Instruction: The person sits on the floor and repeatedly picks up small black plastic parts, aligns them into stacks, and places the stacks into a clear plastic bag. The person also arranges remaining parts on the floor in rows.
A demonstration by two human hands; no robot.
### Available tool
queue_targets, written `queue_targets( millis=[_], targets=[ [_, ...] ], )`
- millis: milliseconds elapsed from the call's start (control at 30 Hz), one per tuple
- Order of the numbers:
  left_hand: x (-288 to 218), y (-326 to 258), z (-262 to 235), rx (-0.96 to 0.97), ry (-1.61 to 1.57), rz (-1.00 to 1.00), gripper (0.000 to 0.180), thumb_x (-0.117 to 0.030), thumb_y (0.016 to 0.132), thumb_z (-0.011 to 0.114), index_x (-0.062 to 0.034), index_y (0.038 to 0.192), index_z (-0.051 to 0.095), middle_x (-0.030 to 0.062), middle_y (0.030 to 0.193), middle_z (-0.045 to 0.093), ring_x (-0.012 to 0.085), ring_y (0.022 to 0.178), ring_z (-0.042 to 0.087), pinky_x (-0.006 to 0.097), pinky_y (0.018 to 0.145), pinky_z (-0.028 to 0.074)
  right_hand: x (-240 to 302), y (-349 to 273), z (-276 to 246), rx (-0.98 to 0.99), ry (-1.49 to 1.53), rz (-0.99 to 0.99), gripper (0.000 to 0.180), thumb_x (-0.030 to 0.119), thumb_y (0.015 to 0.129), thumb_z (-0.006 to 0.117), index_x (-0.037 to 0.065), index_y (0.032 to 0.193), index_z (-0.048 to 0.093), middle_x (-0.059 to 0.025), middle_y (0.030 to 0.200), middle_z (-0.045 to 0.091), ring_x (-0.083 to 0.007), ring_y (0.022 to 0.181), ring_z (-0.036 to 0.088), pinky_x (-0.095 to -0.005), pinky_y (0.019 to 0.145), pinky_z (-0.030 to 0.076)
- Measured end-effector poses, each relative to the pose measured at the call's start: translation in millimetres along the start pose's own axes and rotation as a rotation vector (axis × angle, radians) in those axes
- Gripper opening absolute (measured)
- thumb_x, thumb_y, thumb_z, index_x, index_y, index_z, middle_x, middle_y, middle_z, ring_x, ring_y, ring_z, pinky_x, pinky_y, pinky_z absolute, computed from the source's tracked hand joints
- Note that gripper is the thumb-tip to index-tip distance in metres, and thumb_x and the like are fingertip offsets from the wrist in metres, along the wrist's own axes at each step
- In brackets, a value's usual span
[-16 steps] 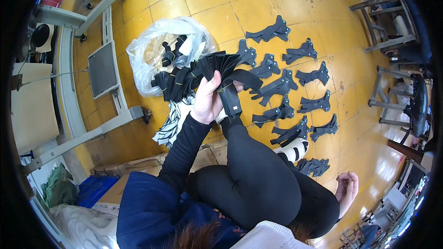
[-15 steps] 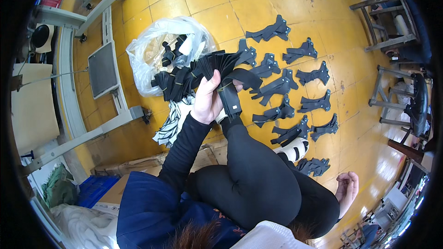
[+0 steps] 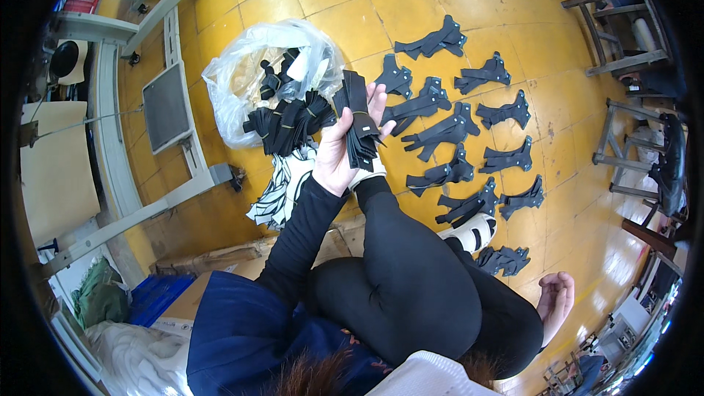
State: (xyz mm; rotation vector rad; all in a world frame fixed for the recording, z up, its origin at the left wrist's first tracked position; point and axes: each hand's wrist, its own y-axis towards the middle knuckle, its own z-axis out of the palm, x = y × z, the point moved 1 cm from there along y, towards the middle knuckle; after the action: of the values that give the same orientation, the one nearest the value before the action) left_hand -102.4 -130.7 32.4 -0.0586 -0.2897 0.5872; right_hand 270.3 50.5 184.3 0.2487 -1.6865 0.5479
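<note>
Plastic, clear and crumpled, makes the bag [image 3: 246, 73] that serves as the landmark here: it lies open on the yellow tiled floor [image 3: 345, 0], its mouth turned toward the seated person so black pieces can be drawn out without shifting it. Left of the bag stands a grey metal frame [image 3: 172, 114], close against the plastic. Spilling from the bag's near edge is a heap of banded black strap bundles [image 3: 286, 121], piled loosely, probably as the stock within easy reach. Just right of the bag, the left hand [image 3: 339, 154] comes up from a black sleeve and is clenched around a stack of black straps [image 3: 359, 121], held upright and fanned a little at the top, a grip that seems meant to keep the ends level and the stack together. The right hand appears to sit behind that same stack, with fingertips showing past its edge near the top, but whether it grips or merely steadies cannot be told from this view. Further right of the bag, well apart from it, finished black bundles [image 3: 469, 128] lie in rough rows on the tiles, each separate from its neighbours, likely so they can be counted at a glance. Nearer the person, below those rows, a white sandal [image 3: 473, 231] rests beside the bent black-clad knee.
</note>
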Motion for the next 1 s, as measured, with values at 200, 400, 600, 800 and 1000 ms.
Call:
queue_targets(
  millis=[200,400,600,800,1000],
  targets=[
    [3,2,3,0.076,-0.099,-0.063,0.066,-0.005,0.087,0.056,-0.0087,0.142,0.021,0.0114,0.147,0.026,0.0230,0.135,0.030,0.060,0.105,0.025,1,0,-1,0.020,0.012,-0.009,0.030,0.020,0.093,0.048,-0.004,0.109,0.050,-0.0146,0.090,0.056,-0.0203,0.087,0.052,-0.0304,0.083,0.039],
    [5,2,12,0.114,-0.099,-0.096,0.070,-0.003,0.086,0.057,-0.0106,0.143,0.018,0.0115,0.148,0.022,0.0249,0.135,0.029,0.064,0.104,0.024,-1,0,0,0.000,0.019,-0.003,0.030,0.020,0.093,0.048,-0.005,0.109,0.051,-0.0141,0.091,0.055,-0.0203,0.087,0.052,-0.0309,0.085,0.039],
    [-1,-1,16,-0.020,0.282,-0.001,0.068,-0.004,0.085,0.059,-0.0097,0.141,0.022,0.0161,0.145,0.027,0.0276,0.131,0.035,0.055,0.101,0.036,-2,-1,-1,-0.006,0.010,-0.010,0.031,0.021,0.093,0.049,-0.005,0.110,0.051,-0.0136,0.091,0.054,-0.0207,0.088,0.052,-0.0307,0.084,0.039],
    [-74,-22,-11,-0.433,2.116,0.495,0.055,0.002,0.074,0.062,-0.0070,0.126,0.046,0.0138,0.115,0.058,0.0266,0.099,0.059,0.034,0.084,0.047,-8,-5,-11,-0.001,-0.006,-0.014,0.033,0.021,0.094,0.045,-0.005,0.114,0.049,-0.0121,0.090,0.052,-0.0191,0.087,0.049,-0.0303,0.084,0.039],
    [-161,-83,-91,-0.814,2.892,-0.388,0.079,-0.033,0.075,0.068,-0.0226,0.142,0.027,0.0110,0.149,0.019,0.0415,0.135,0.020,0.062,0.103,0.020,-6,0,-7,0.049,-0.002,0.007,0.034,0.021,0.094,0.046,-0.005,0.115,0.049,-0.0122,0.091,0.053,-0.0193,0.089,0.050,-0.0301,0.085,0.040]
  ],
)
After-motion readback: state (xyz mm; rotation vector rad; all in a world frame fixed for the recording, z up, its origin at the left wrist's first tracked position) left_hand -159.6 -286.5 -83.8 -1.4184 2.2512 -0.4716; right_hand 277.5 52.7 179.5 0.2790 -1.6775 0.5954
